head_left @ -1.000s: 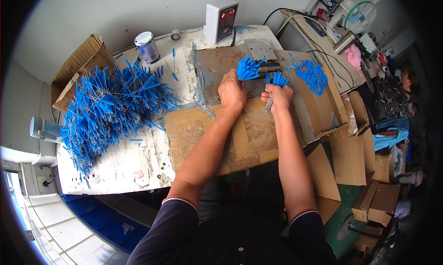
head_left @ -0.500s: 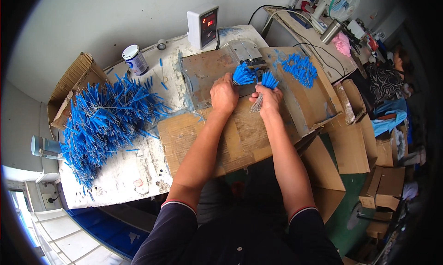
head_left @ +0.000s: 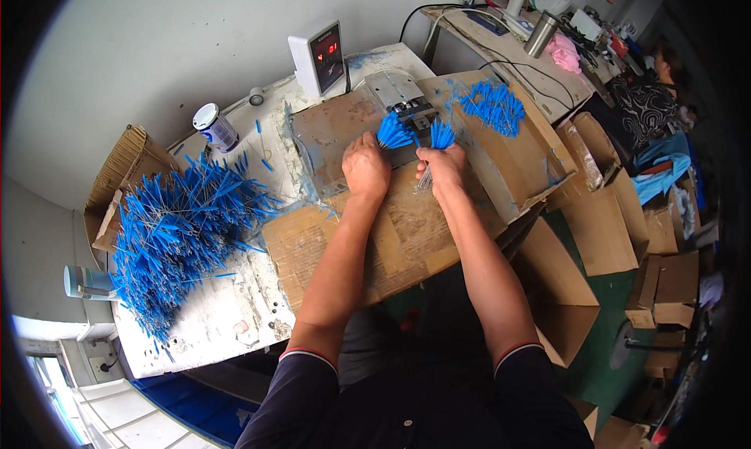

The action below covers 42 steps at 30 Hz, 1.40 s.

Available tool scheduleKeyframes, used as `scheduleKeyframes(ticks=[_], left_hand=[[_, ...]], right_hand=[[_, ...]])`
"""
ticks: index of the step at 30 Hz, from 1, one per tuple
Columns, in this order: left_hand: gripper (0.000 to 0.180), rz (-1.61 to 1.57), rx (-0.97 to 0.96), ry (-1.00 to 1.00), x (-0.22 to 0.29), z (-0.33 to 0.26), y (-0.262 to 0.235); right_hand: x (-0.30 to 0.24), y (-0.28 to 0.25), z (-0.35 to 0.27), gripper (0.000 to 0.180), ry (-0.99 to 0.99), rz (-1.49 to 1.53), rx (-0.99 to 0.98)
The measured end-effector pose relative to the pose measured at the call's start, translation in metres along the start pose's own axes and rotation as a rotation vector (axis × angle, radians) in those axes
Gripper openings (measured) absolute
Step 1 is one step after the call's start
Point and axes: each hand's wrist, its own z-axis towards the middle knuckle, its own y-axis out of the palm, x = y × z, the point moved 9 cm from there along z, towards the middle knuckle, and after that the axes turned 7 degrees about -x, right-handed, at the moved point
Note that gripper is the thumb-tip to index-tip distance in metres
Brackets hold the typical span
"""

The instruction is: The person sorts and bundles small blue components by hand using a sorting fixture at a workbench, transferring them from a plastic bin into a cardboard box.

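Both forearms reach forward; left hand (head_left: 365, 166) and right hand (head_left: 443, 164) fingers each clamp 1 blue-tipped bundle (head_left: 395, 131).

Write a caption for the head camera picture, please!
Left hand and right hand each hold blue-tipped sticks at a small metal machine.

The one camera is sitting on the person's head, slightly left of centre, and is looking steeply down over the chest onto the workbench (head_left: 211, 332). Its fisheye lens is bending the wall and bench edges toward the dark round rim. Both forearms are entering from the lower edge and reaching away from the lens, so the left hand (head_left: 365, 167) and right hand (head_left: 443, 167) are landing near the picture's middle, fairly close. The view is facing the grey wall (head_left: 180, 50) behind the bench, with the room's right side curving off at the edge.
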Motion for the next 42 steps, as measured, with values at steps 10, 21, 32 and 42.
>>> scheduleKeyframes(ticks=[10,21,32,42], left_hand=[[0.011,-0.134,0.095,-0.196,-0.016,-0.003,-0.014],[0.018,-0.199,-0.064,-0.159,-0.008,-0.001,-0.002],[0.025,-0.141,-0.117,-0.067,0.001,-0.001,0.001],[0.021,-0.028,-0.113,0.019,0.009,-0.002,0.005]], right_hand=[[-0.001,0.003,0.021,0.013,0.008,-0.098,0.023],[0.007,-0.008,0.019,0.016,0.066,0.115,-0.006],[0.006,-0.003,0.003,0.011,-0.045,0.17,-0.185],[0.0,-0.005,-0.003,0.012,-0.112,0.24,-0.218]])
